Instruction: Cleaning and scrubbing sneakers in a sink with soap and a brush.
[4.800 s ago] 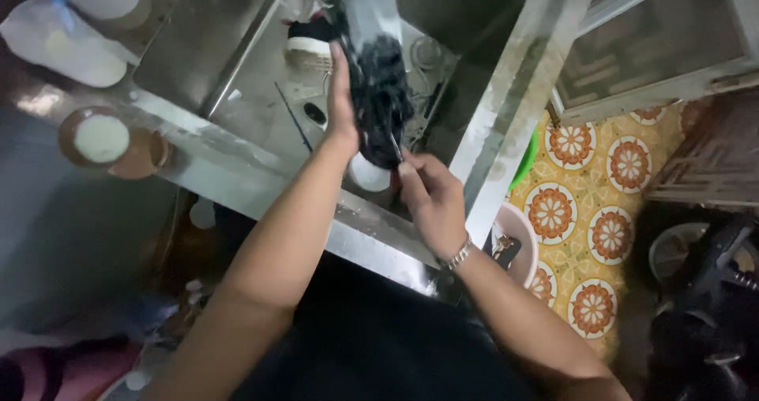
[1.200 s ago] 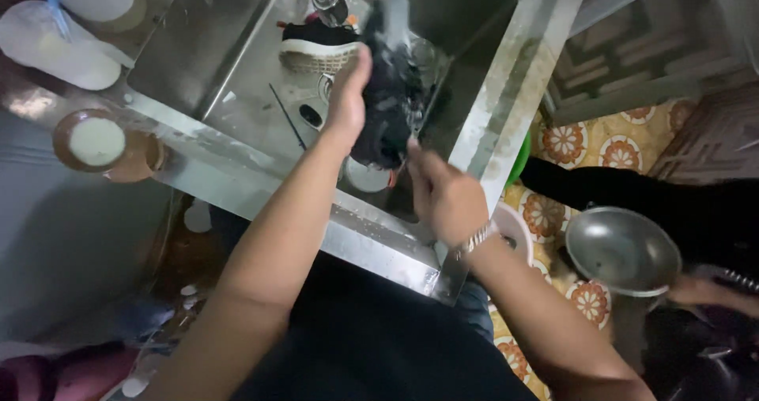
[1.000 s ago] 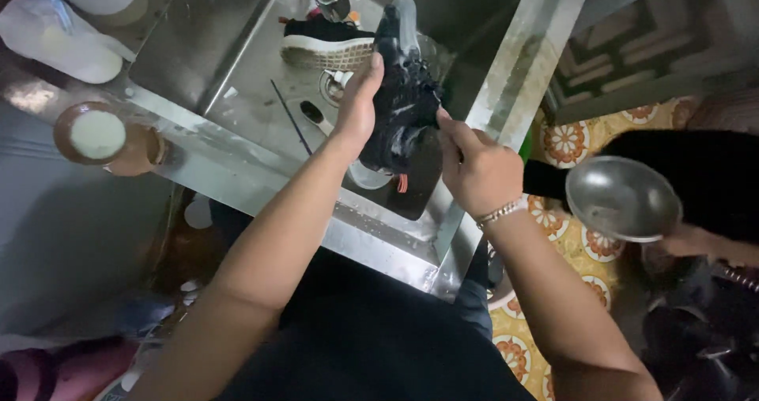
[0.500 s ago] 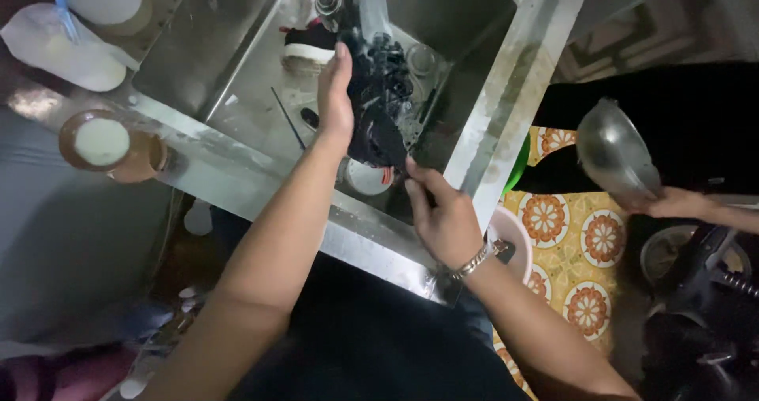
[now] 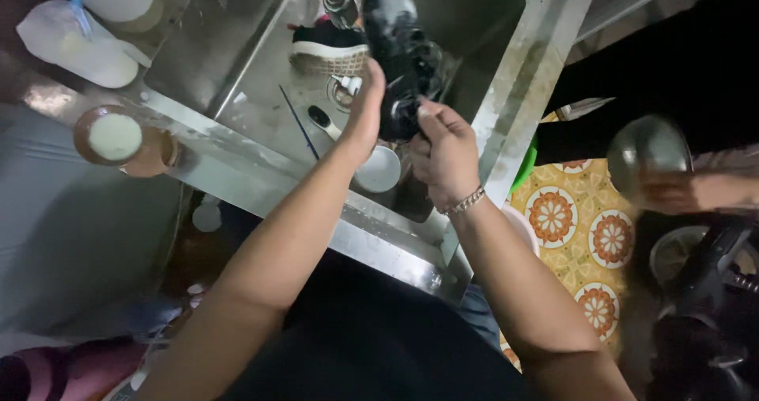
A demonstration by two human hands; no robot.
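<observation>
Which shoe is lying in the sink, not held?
The shoe with the pale sole, resting on the sink floor by the tap; the dark shoe is in both hands.

Sink point(image 5: 237, 61): shoe point(image 5: 407, 61) held at centre, between both hands; second shoe point(image 5: 328, 49) at 10 o'clock; cup point(image 5: 378, 169) at 6; probably a brush point(image 5: 320, 119) at 8.

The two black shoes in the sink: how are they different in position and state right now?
The held shoe is lifted above the sink between the left hand and right hand; the second shoe rests on the sink floor, untouched. The held shoe stands roughly on end and looks wet; the second shoe lies on its side, its pale sole showing. Both have dark uppers.
</observation>
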